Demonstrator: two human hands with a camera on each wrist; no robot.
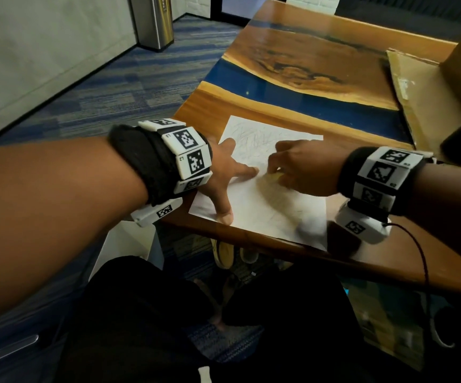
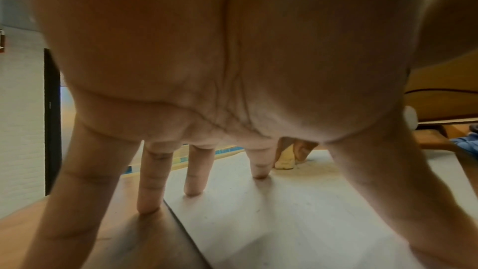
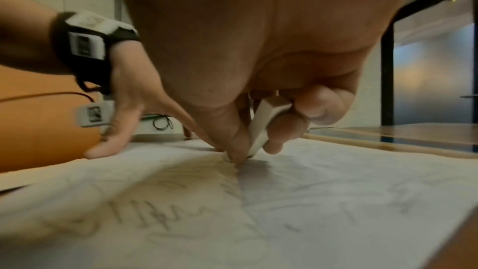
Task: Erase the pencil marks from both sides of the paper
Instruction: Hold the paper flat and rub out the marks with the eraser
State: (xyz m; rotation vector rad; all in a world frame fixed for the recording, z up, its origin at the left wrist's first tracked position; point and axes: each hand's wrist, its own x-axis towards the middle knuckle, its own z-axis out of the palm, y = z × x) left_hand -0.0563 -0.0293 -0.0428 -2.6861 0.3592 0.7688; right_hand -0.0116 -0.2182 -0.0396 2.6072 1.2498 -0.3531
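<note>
A white sheet of paper (image 1: 265,205) with grey pencil scribbles lies flat on the wooden table (image 1: 320,67). My left hand (image 1: 223,175) is spread on the sheet's left part, its straight fingers (image 2: 194,173) pressing down; the outer ones land on the wood. My right hand (image 1: 298,167) pinches a pale eraser (image 3: 264,122) between thumb and fingers. The eraser's lower end touches the paper (image 3: 284,201) near the sheet's middle, close to my left index fingertip. From the left wrist view the eraser (image 2: 284,161) shows beyond the fingers. Pencil marks lie in front of the eraser and toward the far edge.
A flattened cardboard box (image 1: 428,87) lies at the table's right far side. The table has a blue resin band (image 1: 292,95) across it. Its near edge runs just below the paper. A metal bin (image 1: 154,20) stands on the carpet at the far left.
</note>
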